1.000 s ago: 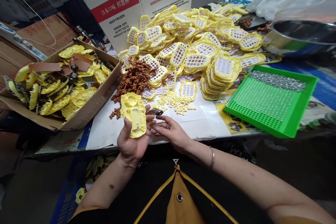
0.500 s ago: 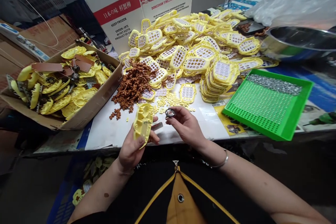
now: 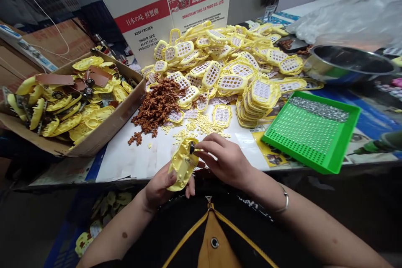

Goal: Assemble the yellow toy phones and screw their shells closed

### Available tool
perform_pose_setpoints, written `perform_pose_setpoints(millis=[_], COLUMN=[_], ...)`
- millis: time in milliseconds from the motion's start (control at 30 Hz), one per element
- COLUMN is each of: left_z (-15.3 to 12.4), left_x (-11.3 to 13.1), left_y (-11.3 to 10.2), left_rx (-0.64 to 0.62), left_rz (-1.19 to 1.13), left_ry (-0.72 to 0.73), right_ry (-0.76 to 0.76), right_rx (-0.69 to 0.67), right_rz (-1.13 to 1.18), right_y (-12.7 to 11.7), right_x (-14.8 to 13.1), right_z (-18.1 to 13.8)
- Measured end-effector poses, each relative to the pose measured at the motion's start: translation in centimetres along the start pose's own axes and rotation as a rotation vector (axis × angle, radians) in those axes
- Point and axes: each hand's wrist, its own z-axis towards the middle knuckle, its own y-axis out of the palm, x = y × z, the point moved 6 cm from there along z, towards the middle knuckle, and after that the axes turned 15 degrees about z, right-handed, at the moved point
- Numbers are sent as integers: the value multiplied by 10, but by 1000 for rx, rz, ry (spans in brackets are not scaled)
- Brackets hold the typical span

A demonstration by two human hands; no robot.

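My left hand (image 3: 161, 186) grips a yellow plastic shell (image 3: 182, 163) near the table's front edge, its inner side turned up. My right hand (image 3: 224, 159) pinches a small dark round part (image 3: 191, 148) and presses it onto the top end of that shell. A silver bangle (image 3: 282, 203) is on my right wrist. Just beyond the hands lie small yellow buttons (image 3: 201, 123) and a heap of brown rubber pieces (image 3: 157, 102) on white paper.
A cardboard box (image 3: 103, 130) of yellow shells and circuit boards stands at the left. A large pile of yellow keypad covers (image 3: 232, 58) fills the middle back. A green perforated tray (image 3: 309, 134) with small metal parts sits at the right, a steel bowl (image 3: 348, 63) behind it. Printed cartons (image 3: 169, 4) stand at the back.
My right hand picked up the small dark round part and brought it onto the shell. My left hand lowered the shell toward my body and tilted it.
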Motion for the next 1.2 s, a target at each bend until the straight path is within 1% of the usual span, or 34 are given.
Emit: perform_pose_setpoints(millis=[100, 267, 333, 400, 433, 533, 600, 700, 867, 967, 1033, 1067, 1133, 1200], left_z=[-1, -2, -3, -4, -4, -5, -5, -4, 0, 2, 2, 2, 1, -1], left_x=[-4, -4, -6, -11, -14, -22, -24, -20, -8, -5, -8, -11, -16, -18], left_y=[0, 0, 1, -1, -3, -12, -15, -16, -17, -18, -19, -19, -20, -22], left_rx=[-30, -56, -79, -54, -19, 121, 172, 190, 190, 196, 174, 152, 118, 109], left_rz=[-23, -26, -26, -33, -42, -22, 54, 161, 272, 332, 329, 307, 219, 117], left_ry=[-12, -49, -77, -104, -117, -137, -136, -108, 8, 64, 58, 43, 11, -3], right_ry=[-111, -111, -145, -196, -208, -160, -92, -26, -1, -3, -43, -64, -85, -64], right_rx=[15, 112, 132, 122, 110, 74, 62, 53, 10, -73, -95, -76, 15, 102], right_rz=[-84, -120, -145, -183, -207, -262, -292, -336, -462, -450, -417, -387, -294, -184], right_y=[2, -1, 0, 2, 4, 11, 15, 19, 21, 23, 24, 24, 21, 19], right_x=[-5, -6, -9, -13, -14, -13, -11, -11, -20, -22, -22, -21, -16, -9], right_z=[-3, -1, 1, 1, 1, 3, 3, 4, 7, 11, 11, 11, 8, 4])
